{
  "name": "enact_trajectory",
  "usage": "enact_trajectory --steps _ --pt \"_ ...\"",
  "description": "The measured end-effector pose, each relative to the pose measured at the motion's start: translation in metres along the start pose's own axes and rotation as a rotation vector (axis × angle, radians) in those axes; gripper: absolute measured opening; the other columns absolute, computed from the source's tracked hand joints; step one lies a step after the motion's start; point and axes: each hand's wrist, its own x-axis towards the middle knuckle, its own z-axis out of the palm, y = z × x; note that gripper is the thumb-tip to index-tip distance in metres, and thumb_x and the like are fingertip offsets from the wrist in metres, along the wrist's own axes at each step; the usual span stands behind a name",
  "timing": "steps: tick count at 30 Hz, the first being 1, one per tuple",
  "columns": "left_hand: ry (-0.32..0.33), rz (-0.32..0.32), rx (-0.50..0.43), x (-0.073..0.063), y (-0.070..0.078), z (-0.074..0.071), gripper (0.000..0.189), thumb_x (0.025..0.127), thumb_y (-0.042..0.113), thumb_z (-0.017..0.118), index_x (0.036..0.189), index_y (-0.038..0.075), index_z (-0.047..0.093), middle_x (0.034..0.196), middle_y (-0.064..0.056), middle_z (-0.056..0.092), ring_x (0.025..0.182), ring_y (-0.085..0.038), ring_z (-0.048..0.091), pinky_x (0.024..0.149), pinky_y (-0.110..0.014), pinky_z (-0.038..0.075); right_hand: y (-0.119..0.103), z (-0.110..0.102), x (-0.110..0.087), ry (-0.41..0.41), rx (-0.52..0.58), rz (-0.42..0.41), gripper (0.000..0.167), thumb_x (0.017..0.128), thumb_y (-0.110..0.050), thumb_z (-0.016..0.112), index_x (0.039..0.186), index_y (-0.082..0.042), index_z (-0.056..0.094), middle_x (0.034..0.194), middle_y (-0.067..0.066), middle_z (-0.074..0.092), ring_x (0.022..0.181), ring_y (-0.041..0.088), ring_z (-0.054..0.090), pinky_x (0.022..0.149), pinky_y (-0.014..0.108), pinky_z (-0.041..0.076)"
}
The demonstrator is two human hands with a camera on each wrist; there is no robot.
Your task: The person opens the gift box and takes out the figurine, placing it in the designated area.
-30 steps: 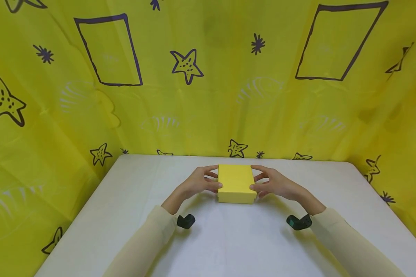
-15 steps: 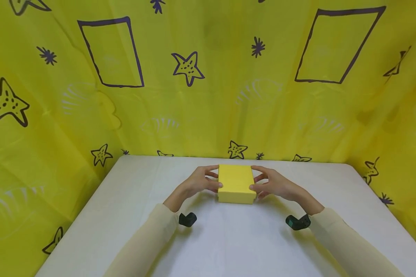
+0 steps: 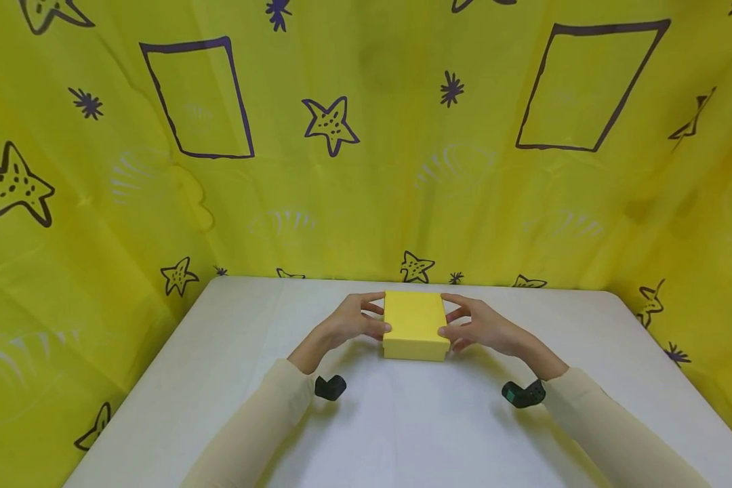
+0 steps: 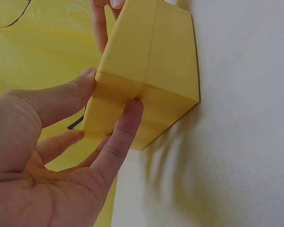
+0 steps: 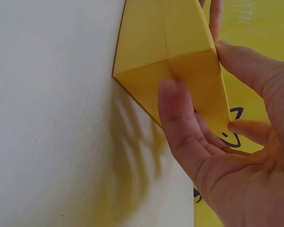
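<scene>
A yellow lidded cardboard box sits on the white table, toward its far side. Its lid is on, with a thin seam showing between lid and base in both wrist views. My left hand grips the lid's left side, thumb at the near top corner and forefinger at the far one. In the left wrist view, a lower fingertip presses at the seam. On the right side my right hand holds the lid the same way, a lower fingertip right at the seam.
The white table is bounded at the back and sides by a yellow curtain with dark starfish drawings. Dark wrist cameras hang at both sleeve cuffs, over the table.
The head view has tilted slightly, so the curtain drawings sit a little lower. Both hands keep their hold, and the box stays in nearly the same place.
</scene>
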Motion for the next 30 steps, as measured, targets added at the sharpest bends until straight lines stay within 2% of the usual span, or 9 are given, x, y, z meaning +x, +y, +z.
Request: enact_trajectory --steps 19,25,30 --pt "-0.013 0.035 0.008 -0.004 0.008 -0.001 0.084 0.088 -0.003 0.078 0.160 0.008 0.036 0.139 -0.022 0.056 0.091 -0.026 0.074 0.086 -0.039 0.062 -0.008 0.001 -0.004 0.011 -0.015 -0.012 0.095 0.093 -0.019 0.079 0.164 -0.004 0.016 0.140 0.035 0.045 0.087 0.032 0.072 0.083 0.048 0.062" --pt "0.000 0.052 0.052 -0.007 0.017 -0.002 0.084 0.089 0.001 0.079 0.160 0.009 0.035 0.140 -0.021 0.056 0.092 -0.024 0.074 0.086 -0.037 0.062 -0.015 -0.004 -0.008 0.015 -0.027 -0.043 0.095 0.094 -0.019 0.078 0.164 -0.005 0.016 0.140 0.035 0.045 0.087 0.038 0.072 0.082 0.044 0.063" --pt "-0.002 0.094 0.044 -0.009 0.025 -0.004 0.085 0.089 -0.001 0.079 0.160 0.009 0.034 0.141 -0.022 0.055 0.092 -0.026 0.074 0.090 -0.042 0.061 -0.021 -0.008 -0.009 0.024 -0.042 -0.081 0.094 0.094 -0.018 0.077 0.164 -0.006 0.016 0.141 0.035 0.045 0.088 0.041 0.072 0.083 0.041 0.063"
